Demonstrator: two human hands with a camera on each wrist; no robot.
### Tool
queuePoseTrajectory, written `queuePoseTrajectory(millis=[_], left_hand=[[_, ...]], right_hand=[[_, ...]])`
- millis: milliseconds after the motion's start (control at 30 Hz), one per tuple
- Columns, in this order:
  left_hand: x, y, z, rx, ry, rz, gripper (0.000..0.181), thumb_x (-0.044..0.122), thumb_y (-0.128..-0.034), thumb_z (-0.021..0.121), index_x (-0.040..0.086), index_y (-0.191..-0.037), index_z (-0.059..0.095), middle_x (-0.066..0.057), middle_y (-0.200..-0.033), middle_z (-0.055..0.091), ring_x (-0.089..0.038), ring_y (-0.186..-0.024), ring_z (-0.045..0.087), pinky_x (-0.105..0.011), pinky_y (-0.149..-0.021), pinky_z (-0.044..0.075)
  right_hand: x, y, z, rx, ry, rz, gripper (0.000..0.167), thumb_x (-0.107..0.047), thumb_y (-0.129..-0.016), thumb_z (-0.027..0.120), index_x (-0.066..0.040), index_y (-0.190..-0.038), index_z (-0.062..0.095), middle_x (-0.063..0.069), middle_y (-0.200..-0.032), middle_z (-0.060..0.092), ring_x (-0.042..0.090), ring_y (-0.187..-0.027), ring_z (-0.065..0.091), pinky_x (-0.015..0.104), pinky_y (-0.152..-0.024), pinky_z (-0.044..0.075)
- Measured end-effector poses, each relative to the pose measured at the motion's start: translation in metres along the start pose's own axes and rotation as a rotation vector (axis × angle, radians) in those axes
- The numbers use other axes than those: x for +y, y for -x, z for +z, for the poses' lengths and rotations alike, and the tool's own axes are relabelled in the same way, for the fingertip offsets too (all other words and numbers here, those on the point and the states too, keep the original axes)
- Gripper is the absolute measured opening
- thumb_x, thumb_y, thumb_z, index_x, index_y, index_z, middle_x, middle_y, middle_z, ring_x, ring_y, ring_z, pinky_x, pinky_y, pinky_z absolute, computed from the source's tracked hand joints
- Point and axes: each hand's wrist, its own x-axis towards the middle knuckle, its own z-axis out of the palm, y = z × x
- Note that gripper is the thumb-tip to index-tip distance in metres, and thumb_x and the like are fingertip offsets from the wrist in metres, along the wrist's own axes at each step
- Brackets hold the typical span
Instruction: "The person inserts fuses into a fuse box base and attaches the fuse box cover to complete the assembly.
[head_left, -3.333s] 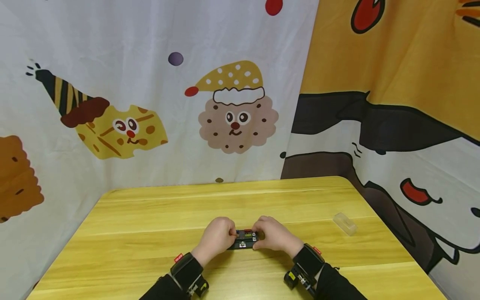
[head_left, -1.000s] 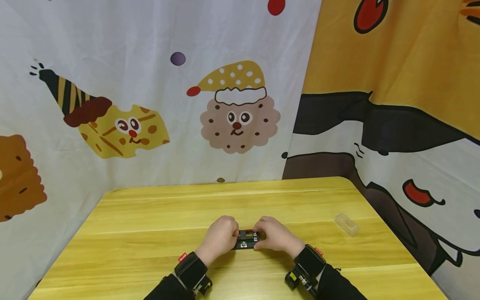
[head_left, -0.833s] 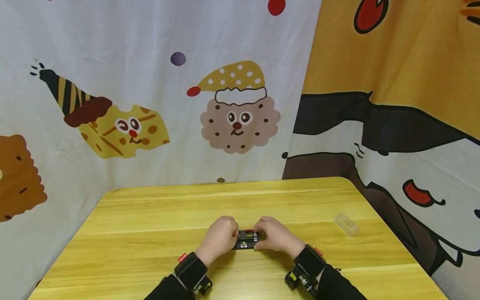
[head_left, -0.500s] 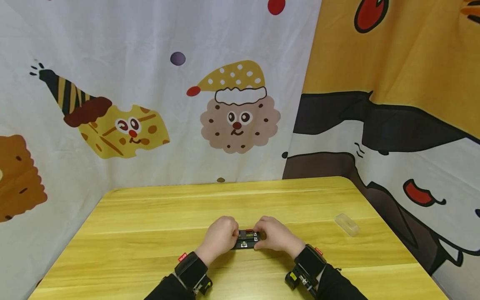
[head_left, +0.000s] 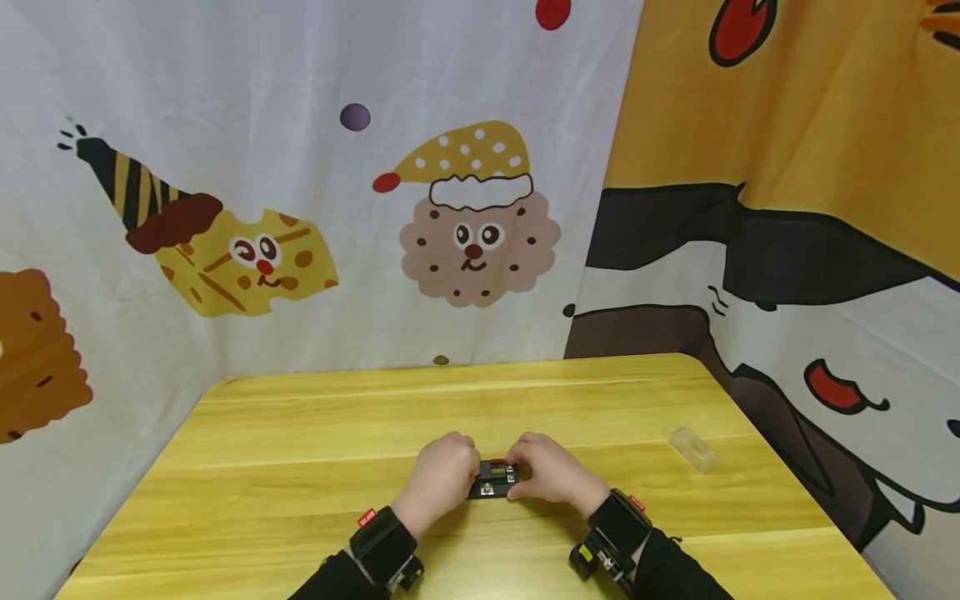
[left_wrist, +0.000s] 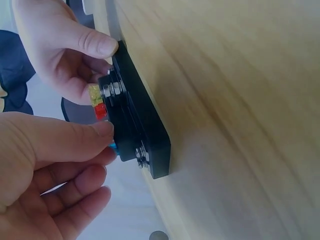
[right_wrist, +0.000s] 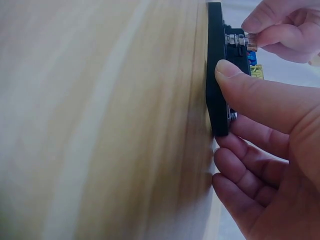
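Note:
A black fuse block (head_left: 491,481) with metal terminal screws and coloured blade fuses lies on the table in the head view. My right hand (head_left: 551,471) grips its right end, with the thumb on the near edge of the base in the right wrist view. At the block's left end, my left hand (head_left: 442,475) pinches a small translucent orange-brown blade fuse (right_wrist: 252,44) between thumb and forefinger. That fuse sits at the block's top; how deep it goes, I cannot tell. Beside it show a blue fuse (right_wrist: 252,58), a yellow fuse (left_wrist: 95,94) and a red fuse (left_wrist: 100,111).
A clear plastic case (head_left: 693,450) lies to the right on the wooden table (head_left: 337,417). Behind the table hangs a printed cloth (head_left: 300,67) with cartoon figures, and it also runs down the right side.
Since the oldest frame, my left hand has shifted slightly right and covers more of the block's left end. Over the last second both hands have stayed almost still.

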Motion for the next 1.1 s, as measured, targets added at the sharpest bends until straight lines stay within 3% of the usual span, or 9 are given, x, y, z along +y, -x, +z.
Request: queuePoseTrajectory(millis=[133, 300, 600, 867, 1100], left_hand=[[0.002, 0.002, 0.001, 0.031, -0.053, 0.034, 0.021, 0.002, -0.0723, 0.079, 0.014, -0.061, 0.067, 0.005, -0.065, 0.051, -0.012, -0.061, 0.050, -0.027, -0.053, 0.044], [0.000, 0.004, 0.003, 0.035, 0.009, 0.010, 0.019, 0.003, -0.0697, 0.082, 0.015, -0.064, 0.069, 0.006, -0.067, 0.054, -0.011, -0.064, 0.052, -0.026, -0.055, 0.046], [-0.009, 0.005, 0.002, -0.058, 0.244, -0.130, 0.024, 0.008, -0.0726, 0.085, 0.017, -0.068, 0.063, 0.009, -0.070, 0.052, -0.007, -0.064, 0.048, -0.026, -0.058, 0.042], [-0.018, 0.006, -0.003, -0.080, 0.322, -0.191, 0.032, 0.015, -0.0680, 0.090, 0.010, -0.085, 0.064, 0.004, -0.075, 0.052, -0.012, -0.068, 0.047, -0.029, -0.062, 0.042], [-0.022, 0.007, -0.003, -0.167, 0.314, -0.234, 0.049, 0.025, -0.0635, 0.093, 0.003, -0.101, 0.070, -0.001, -0.086, 0.058, -0.015, -0.077, 0.053, -0.034, -0.070, 0.048]], right_hand=[[0.000, 0.000, 0.000, 0.001, -0.005, 0.004, 0.038, -0.024, -0.073, 0.089, -0.008, -0.103, 0.071, -0.001, -0.098, 0.060, 0.015, -0.087, 0.053, 0.034, -0.082, 0.047], [0.000, 0.001, 0.002, -0.006, -0.016, 0.018, 0.037, -0.024, -0.074, 0.089, -0.009, -0.102, 0.071, -0.001, -0.098, 0.060, 0.014, -0.088, 0.053, 0.035, -0.083, 0.047], [-0.001, 0.001, 0.002, 0.003, -0.003, 0.007, 0.037, -0.025, -0.074, 0.089, -0.009, -0.102, 0.071, -0.001, -0.097, 0.059, 0.014, -0.087, 0.052, 0.034, -0.082, 0.047], [-0.002, -0.001, 0.000, -0.010, 0.015, 0.030, 0.039, -0.026, -0.075, 0.088, -0.008, -0.105, 0.071, -0.001, -0.099, 0.060, 0.016, -0.090, 0.055, 0.036, -0.083, 0.048], [-0.003, 0.000, -0.001, -0.027, 0.006, 0.064, 0.041, -0.027, -0.075, 0.088, -0.008, -0.107, 0.071, -0.001, -0.101, 0.060, 0.016, -0.092, 0.055, 0.037, -0.085, 0.048]])
